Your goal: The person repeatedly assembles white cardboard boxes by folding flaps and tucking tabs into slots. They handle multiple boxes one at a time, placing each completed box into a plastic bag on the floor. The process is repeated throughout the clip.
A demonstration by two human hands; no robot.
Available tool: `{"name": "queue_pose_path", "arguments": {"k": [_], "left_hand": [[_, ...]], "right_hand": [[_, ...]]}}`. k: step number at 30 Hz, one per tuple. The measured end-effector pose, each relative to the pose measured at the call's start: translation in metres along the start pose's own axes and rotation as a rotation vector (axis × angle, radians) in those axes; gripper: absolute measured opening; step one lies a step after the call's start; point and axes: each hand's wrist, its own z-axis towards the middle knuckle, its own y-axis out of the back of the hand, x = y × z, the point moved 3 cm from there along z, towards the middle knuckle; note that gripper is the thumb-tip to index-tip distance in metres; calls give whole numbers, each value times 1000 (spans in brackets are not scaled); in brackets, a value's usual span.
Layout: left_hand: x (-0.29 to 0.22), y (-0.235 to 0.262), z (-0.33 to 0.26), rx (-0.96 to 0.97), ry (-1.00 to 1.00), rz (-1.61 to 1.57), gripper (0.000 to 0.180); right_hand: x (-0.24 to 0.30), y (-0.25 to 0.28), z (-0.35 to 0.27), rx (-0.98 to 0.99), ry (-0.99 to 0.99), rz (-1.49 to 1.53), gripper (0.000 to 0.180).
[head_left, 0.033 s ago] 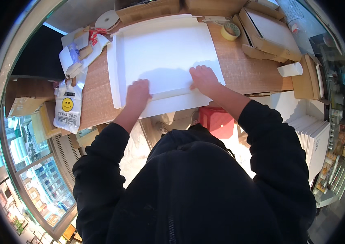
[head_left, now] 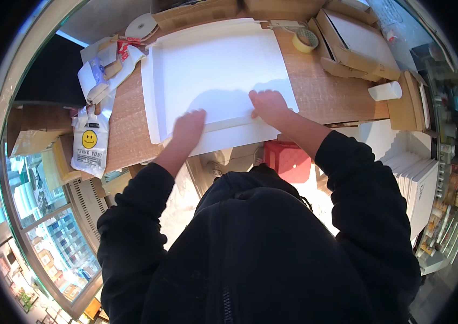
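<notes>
1. Wooden table (head_left: 326, 97) runs across the view, crowded at its edges, with a person in a black hooded top leaning over its near side.
2. Nearest, below the table edge, sits a red box (head_left: 288, 159), and to the right a stack of flat white boards (head_left: 418, 189).
3. On the table lies a large white cardboard sheet (head_left: 218, 65), flat, with a folded flap along its near edge overhanging the table. It looks light and stiff yet easy to crease; the edges and flaps seem the best places to take hold.
4. Left hand (head_left: 187, 128) presses on the near flap, fingers spread flat, its grip closed on nothing.
5. Right hand (head_left: 268, 106) rests on the sheet near the fold line, fingers curled loosely; I cannot tell if it pinches anything.
6. Left of the sheet lie a white plastic bag with a smiley face (head_left: 89, 146) and loose wrappers.
7. Farther off stand a tape roll (head_left: 305, 39), brown cardboard boxes (head_left: 356, 43) and a white cup (head_left: 384, 90) on its side, crowding the sheet's right side.
</notes>
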Motion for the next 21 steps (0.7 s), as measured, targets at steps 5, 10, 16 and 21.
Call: {"name": "queue_pose_path", "arguments": {"k": [5, 10, 16, 21], "left_hand": [[-44, -8, 8, 237, 2, -75, 15], [-36, -11, 14, 190, 58, -185, 29], [-7, -14, -12, -82, 91, -14, 28], [29, -23, -31, -206, 241, -35, 31]], "right_hand": [[45, -9, -7, 112, -32, 85, 18], [76, -40, -9, -85, -18, 254, 25], [29, -39, -24, -305, -176, 247, 26], [-5, -35, -43, -358, -307, 215, 21]]}}
